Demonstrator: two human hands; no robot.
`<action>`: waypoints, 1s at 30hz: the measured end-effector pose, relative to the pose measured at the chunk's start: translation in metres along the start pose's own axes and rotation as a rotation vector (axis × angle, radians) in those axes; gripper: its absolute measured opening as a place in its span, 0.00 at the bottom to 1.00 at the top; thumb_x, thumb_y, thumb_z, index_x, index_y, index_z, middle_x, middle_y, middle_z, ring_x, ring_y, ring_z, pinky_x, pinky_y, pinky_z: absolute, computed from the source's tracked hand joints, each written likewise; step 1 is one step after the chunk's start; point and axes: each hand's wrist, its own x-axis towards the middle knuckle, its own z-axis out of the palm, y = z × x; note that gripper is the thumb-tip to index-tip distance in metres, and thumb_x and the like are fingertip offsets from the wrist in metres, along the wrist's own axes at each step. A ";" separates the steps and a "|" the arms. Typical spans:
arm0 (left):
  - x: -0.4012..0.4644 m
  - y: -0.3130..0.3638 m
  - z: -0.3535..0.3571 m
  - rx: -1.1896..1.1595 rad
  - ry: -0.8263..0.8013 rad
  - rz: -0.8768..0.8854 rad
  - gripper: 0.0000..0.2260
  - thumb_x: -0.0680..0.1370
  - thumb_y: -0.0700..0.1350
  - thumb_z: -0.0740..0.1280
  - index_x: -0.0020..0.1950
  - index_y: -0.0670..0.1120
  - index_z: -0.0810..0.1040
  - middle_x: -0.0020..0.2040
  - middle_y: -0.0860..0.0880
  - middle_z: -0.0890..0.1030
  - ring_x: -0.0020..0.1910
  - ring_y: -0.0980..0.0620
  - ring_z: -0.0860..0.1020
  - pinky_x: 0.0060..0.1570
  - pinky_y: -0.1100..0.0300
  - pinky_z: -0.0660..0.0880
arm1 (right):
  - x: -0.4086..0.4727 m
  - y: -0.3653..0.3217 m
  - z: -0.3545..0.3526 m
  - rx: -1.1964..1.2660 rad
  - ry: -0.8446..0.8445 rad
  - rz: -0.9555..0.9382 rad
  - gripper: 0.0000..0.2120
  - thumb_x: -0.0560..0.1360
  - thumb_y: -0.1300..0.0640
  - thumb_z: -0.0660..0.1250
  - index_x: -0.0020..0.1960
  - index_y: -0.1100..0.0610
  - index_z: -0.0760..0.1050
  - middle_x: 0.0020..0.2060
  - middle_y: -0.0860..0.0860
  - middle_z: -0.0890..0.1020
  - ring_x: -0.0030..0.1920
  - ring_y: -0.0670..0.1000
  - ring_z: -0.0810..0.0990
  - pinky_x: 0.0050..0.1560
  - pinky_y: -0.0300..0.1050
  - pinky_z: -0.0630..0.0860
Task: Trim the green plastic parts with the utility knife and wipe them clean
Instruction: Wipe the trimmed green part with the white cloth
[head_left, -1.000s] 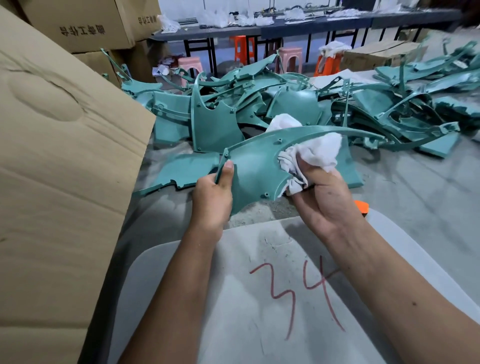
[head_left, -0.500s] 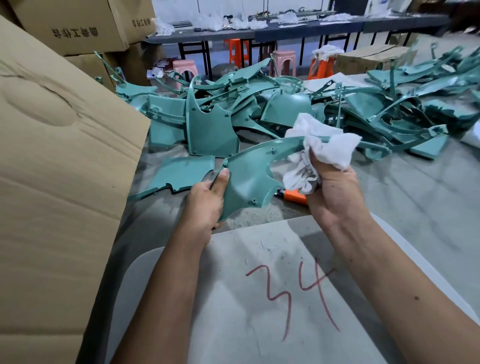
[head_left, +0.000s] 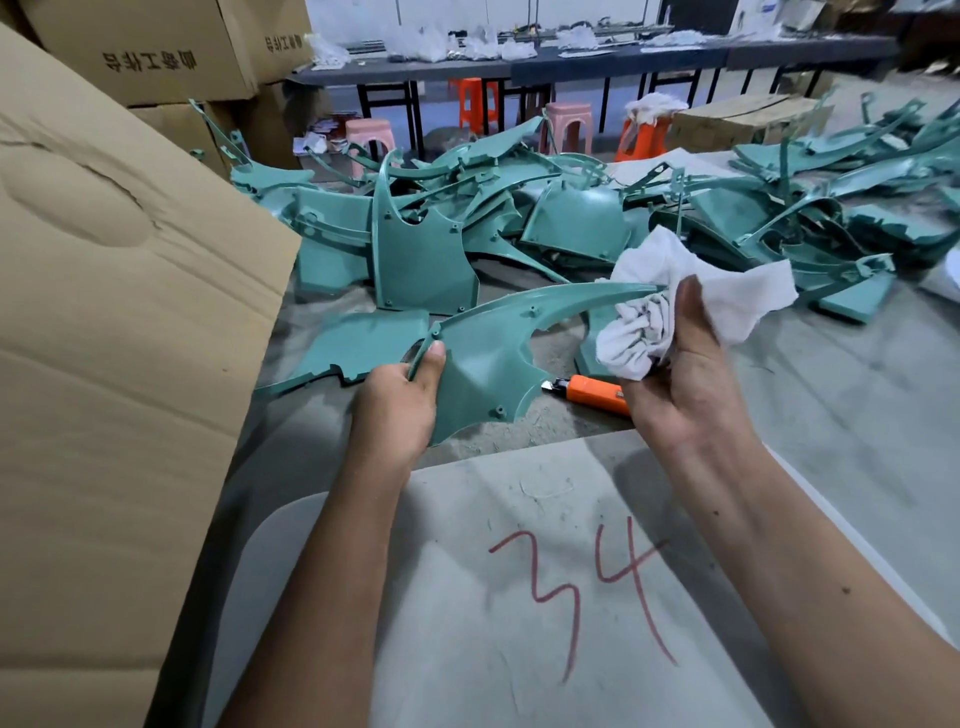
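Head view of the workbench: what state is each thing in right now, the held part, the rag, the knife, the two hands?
Curved green part: held up off the table at its left end.
White rag: bunched, wrapped over the part's thin tip.
Utility knife: lying unheld on the table, orange body.
Left hand: grips the part, thumb on its face.
Right hand: grips the rag.
Pile of green parts: heaped loosely behind.

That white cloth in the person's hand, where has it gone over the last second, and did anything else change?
The crumpled white cloth, bunched in the right hand, slid from the wide middle of the curved green plastic part out to its narrow pointed tip. That uncovered the orange utility knife on the table. The left hand kept its grip on the part's lower-left edge.
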 end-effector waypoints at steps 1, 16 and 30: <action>-0.001 0.002 -0.002 0.046 0.004 0.008 0.33 0.81 0.67 0.58 0.39 0.36 0.75 0.32 0.42 0.75 0.33 0.43 0.74 0.34 0.53 0.67 | 0.001 0.001 -0.002 -0.040 -0.044 0.021 0.21 0.68 0.49 0.74 0.56 0.61 0.84 0.47 0.53 0.84 0.53 0.47 0.80 0.72 0.40 0.67; -0.012 0.016 0.022 -0.163 -0.053 0.090 0.25 0.78 0.67 0.61 0.51 0.47 0.83 0.44 0.43 0.85 0.47 0.40 0.83 0.53 0.42 0.79 | -0.018 0.030 0.006 -0.293 -0.364 0.216 0.12 0.75 0.58 0.73 0.54 0.65 0.82 0.48 0.57 0.86 0.46 0.53 0.85 0.47 0.48 0.84; 0.003 0.002 -0.018 -0.675 -0.034 -0.241 0.16 0.83 0.57 0.64 0.43 0.45 0.74 0.29 0.47 0.68 0.17 0.57 0.60 0.18 0.69 0.55 | -0.017 0.024 0.008 -0.540 -0.270 0.094 0.09 0.76 0.58 0.72 0.51 0.64 0.83 0.48 0.64 0.83 0.47 0.59 0.78 0.49 0.53 0.74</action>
